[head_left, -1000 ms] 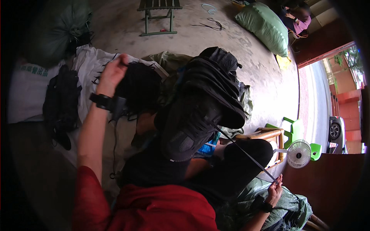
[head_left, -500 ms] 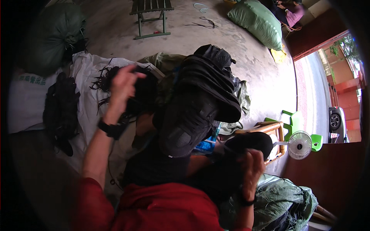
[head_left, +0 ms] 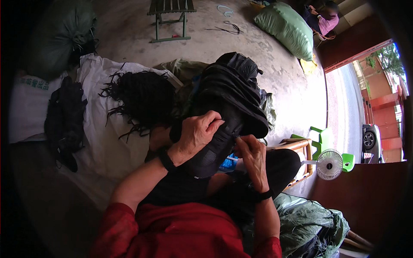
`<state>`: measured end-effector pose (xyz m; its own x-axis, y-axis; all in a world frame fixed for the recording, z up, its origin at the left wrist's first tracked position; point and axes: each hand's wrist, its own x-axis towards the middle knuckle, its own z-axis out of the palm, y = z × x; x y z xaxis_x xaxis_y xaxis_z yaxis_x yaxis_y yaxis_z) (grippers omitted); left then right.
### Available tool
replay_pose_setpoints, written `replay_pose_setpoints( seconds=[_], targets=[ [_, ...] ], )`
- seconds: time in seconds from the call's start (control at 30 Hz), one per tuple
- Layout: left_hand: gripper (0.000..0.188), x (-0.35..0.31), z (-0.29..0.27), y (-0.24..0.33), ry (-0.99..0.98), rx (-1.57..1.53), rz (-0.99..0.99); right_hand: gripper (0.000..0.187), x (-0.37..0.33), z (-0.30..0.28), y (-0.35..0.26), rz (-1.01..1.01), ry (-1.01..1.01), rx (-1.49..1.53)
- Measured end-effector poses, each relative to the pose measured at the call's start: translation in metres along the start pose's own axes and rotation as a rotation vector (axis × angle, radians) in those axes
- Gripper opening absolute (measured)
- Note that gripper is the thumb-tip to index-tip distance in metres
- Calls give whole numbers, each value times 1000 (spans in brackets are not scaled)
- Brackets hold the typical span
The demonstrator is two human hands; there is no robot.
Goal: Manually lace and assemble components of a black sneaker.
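Observation:
A black shoe upper (head_left: pixel 205 155) with a mesh toe lies over my lap, its toe toward me. More black uppers (head_left: pixel 228 88) are stacked behind it. My left hand (head_left: pixel 197 134) is closed over the left side of the lacing area, thumb and forefinger pinching a short dark bit of shoelace. On the right side of the lacing, my right hand (head_left: pixel 251 158) is closed in a pinch; what its fingertips hold is too small to make out. A tangled heap of black laces (head_left: pixel 140 96) rests to the left of the uppers.
White sheeting (head_left: pixel 101 142) lies under the heap, with a black bundle (head_left: pixel 66 118) on its left. A small fan (head_left: pixel 329 164), a bamboo stool (head_left: pixel 304 148) and a green chair (head_left: pixel 320 139) stand right. Sacks (head_left: pixel 286 30) and a slatted stool (head_left: pixel 171 19) stand farther off; a person (head_left: pixel 328 21) sits beyond.
My left hand has come from over the lace heap to the upper's lacing. My right hand has moved up and left from beside my knee to the same upper.

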<state>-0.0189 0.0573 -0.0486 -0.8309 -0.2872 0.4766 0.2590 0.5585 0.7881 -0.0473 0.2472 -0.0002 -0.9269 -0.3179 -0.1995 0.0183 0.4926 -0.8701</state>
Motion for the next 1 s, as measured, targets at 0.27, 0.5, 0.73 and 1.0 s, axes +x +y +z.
replay_pose_setpoints(
  seconds=[0.27, 0.5, 0.73, 1.0],
  targets=[
    [16, -9, -5, 1, 6, 46, 17, 10, -16, 2, 1, -195, -83, -99],
    [16, 1, -8, 7, 144, 54, 204, 2, 1, 5, 13, -382, 221, -258],
    [16, -2, -5, -3, 67, 31, 167, 19, -30, 37, 10, -620, 225, -701],
    [18, -2, -6, 0, 74, 57, 136, 8, -16, 17, 9, -384, 179, -265]
  ],
)
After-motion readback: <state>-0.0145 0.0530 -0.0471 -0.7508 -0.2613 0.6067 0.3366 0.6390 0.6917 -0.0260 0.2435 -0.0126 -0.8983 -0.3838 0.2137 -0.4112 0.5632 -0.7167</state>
